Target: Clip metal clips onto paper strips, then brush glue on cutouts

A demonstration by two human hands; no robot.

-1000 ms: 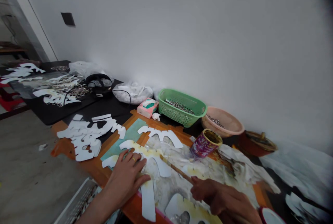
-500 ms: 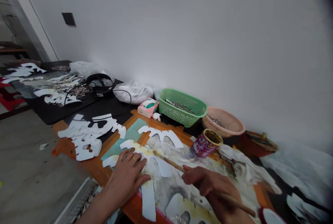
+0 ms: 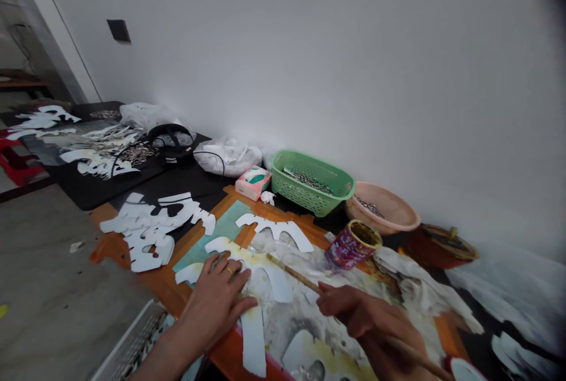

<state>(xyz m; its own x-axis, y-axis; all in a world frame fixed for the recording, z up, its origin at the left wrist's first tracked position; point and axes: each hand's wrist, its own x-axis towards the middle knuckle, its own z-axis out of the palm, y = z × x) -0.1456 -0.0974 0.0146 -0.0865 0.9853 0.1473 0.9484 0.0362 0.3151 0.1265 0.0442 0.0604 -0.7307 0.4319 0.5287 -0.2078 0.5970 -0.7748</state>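
On the yellow-stained white cut-out point(image 3: 278, 283), our left hand point(image 3: 216, 301) lies flat, its fingers point(image 3: 236, 283) spread and pressing down, with a thin gold ring point(image 3: 229, 271) on one finger. Our right hand point(image 3: 367, 316) sits off to the right, its fingers curled around a long thin wooden stick point(image 3: 294, 275), though we cannot see just how they grip it. The stick's dark tip points over the cut-out, which lies on a paint-stained orange board point(image 3: 230, 351). We seem to be at the step of working on the yellow patch, and the next move calls for the left hand to keep the piece flat while the stick stays low and steady. One long white strip of the cut-out reaches toward the near edge of the board, so it needs care. A round purple tin point(image 3: 352, 245) and a crumpled white rag point(image 3: 424, 286) crowd the right side, leaving little room there. A flat teal sheet point(image 3: 216, 227) and a heap of white cut-outs point(image 3: 150, 230) lie to the far left, with a green plastic basket point(image 3: 312, 183) and a pink bowl point(image 3: 382, 207) by the wall.
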